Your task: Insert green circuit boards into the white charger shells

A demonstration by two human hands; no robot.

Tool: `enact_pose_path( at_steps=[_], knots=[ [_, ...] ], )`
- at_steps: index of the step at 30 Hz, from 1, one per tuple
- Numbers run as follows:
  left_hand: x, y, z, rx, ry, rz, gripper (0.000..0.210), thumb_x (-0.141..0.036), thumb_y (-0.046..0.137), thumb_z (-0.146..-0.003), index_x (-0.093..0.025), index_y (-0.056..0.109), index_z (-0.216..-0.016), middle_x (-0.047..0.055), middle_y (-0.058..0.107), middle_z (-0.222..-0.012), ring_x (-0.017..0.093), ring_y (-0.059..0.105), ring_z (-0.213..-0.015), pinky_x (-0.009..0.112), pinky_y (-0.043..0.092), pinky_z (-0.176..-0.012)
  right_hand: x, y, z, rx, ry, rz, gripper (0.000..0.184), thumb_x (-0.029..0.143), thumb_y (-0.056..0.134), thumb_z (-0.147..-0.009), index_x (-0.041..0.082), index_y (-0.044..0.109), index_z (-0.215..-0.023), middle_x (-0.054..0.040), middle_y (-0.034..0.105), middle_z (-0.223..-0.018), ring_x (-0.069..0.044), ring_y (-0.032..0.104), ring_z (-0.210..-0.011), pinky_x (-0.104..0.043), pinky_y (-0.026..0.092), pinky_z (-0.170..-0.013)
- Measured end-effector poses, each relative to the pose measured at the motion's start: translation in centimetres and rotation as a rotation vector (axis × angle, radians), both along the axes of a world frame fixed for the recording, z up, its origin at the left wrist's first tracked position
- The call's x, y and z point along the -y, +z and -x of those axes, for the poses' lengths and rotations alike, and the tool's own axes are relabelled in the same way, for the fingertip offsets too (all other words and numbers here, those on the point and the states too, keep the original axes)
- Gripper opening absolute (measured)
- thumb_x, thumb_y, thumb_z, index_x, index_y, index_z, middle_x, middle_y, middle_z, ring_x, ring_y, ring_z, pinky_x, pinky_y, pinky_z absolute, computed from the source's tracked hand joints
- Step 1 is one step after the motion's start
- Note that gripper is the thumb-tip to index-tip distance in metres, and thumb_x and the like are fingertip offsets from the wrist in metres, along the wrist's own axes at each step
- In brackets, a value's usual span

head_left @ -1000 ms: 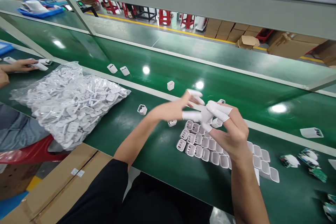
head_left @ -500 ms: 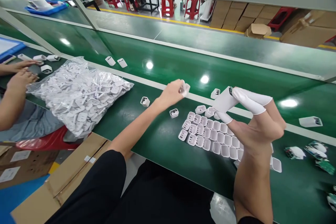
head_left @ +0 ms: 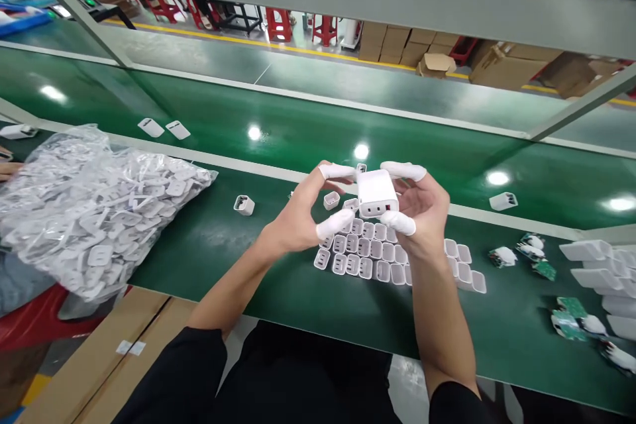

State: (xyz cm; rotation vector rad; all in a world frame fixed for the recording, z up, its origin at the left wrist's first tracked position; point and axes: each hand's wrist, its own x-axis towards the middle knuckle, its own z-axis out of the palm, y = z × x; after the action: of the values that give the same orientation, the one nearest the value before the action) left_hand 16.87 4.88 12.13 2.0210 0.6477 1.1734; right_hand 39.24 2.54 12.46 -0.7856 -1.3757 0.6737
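Note:
Both hands are raised over the bench, with a white power charger between them. Its port face, with several small slots and one red one, points towards me. My left hand pinches the charger's left side between thumb and fingers. On the opposite side, my right hand grips it the same way. White finger cots cover some fingertips of each hand. Beneath the hands stand rows of open white charger housings, partly hidden by my right forearm.
A clear bag of white plastic covers lies at left, beside a co-worker's hand. One housing stands apart. Circuit boards and stacked white housings are at right. A ledge runs along the bench's back.
My left hand has come right, bringing its small white piece to the casing in my right hand. Both hands now hold the charger, its port face towards me. The view has shifted right.

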Motion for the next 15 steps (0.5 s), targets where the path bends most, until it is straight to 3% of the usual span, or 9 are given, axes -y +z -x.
enact_pose_path(
  at_steps=[3,6,9,11,15],
  knots=[
    [0.0,0.6,-1.7,0.224,-0.161,0.061,0.062,-0.049,0.089,-0.093,-0.031,0.065,-0.147,0.009,0.066,-0.129,0.024,0.072,-0.108,0.041,0.066,-0.097,-0.3,-0.4,0.3,-0.06,0.022,0.037,0.075,0.08,0.098,-0.068,0.027,0.08,-0.119,-0.0093,0.082,-0.114,-0.027,0.081,-0.098,-0.043,0.072,-0.084],
    [-0.4,0.2,-3.2,0.349,-0.126,0.142,0.052,-0.048,0.097,-0.086,-0.029,0.075,-0.13,0.005,0.064,-0.114,0.019,0.069,-0.097,0.035,0.064,-0.089,-0.2,-0.1,0.4,-0.069,0.027,0.05,0.072,0.084,0.093,-0.073,0.027,0.081,-0.116,-0.0084,0.08,-0.107,-0.026,0.079,-0.093,-0.042,0.071,-0.081],
    [-0.4,-0.2,-4.2,0.455,-0.129,0.243,0.047,-0.05,0.1,-0.083,-0.026,0.079,-0.118,0.004,0.068,-0.106,0.017,0.068,-0.091,0.033,0.063,-0.084,0.0,0.5,0.5,-0.062,0.009,0.073,0.069,0.091,0.075,-0.085,0.026,0.082,-0.109,-0.0089,0.079,-0.102,-0.027,0.079,-0.091,-0.045,0.07,-0.082],
    [0.1,-0.4,-4.8,0.541,-0.117,0.331,0.049,-0.052,0.1,-0.082,-0.025,0.078,-0.118,0.005,0.073,-0.107,0.02,0.073,-0.096,0.035,0.065,-0.088,0.0,0.7,0.4,-0.046,0.013,0.083,0.067,0.089,0.071,-0.091,0.026,0.083,-0.11,-0.0098,0.081,-0.105,-0.029,0.08,-0.094,-0.046,0.07,-0.083],
    [1.9,-1.0,-6.0,0.658,-0.07,0.551,0.056,-0.054,0.1,-0.083,-0.025,0.075,-0.125,0.011,0.08,-0.125,0.027,0.079,-0.117,0.044,0.068,-0.102,-0.1,0.8,0.4,-0.02,0.004,0.095,0.057,0.076,0.082,-0.092,0.028,0.081,-0.121,-0.0089,0.084,-0.111,-0.028,0.082,-0.099,-0.044,0.072,-0.084]
  ],
)
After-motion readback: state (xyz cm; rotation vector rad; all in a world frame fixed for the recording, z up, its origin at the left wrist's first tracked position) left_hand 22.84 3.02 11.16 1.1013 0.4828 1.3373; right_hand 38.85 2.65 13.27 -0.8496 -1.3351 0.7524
